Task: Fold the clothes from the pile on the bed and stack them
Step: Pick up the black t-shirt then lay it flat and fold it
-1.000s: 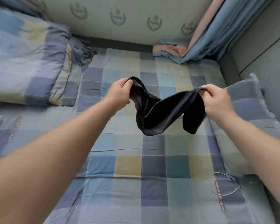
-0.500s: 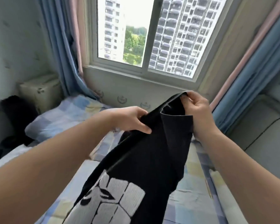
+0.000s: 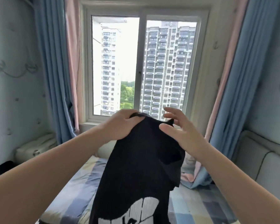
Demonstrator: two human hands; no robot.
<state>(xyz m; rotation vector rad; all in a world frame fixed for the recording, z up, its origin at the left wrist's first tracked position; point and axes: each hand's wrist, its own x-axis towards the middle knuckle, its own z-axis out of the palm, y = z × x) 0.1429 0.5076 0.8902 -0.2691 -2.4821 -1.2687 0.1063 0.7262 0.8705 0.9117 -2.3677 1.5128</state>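
Left hand [image 3: 121, 125] grips black shirt [image 3: 139, 159]; right hand [image 3: 183, 131] fingers [image 3: 171, 110] spread, perhaps touching it; white print [image 3: 136, 212] unreadable.

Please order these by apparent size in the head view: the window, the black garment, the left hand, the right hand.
1. white-framed window
2. black garment with white print
3. left hand and right hand look alike, unranked

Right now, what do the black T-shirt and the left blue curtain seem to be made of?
Black T-shirt: soft matte knit, probably cotton; it hangs limp in folds. Left blue curtain: matte woven cloth, likely; falling in long pleats.
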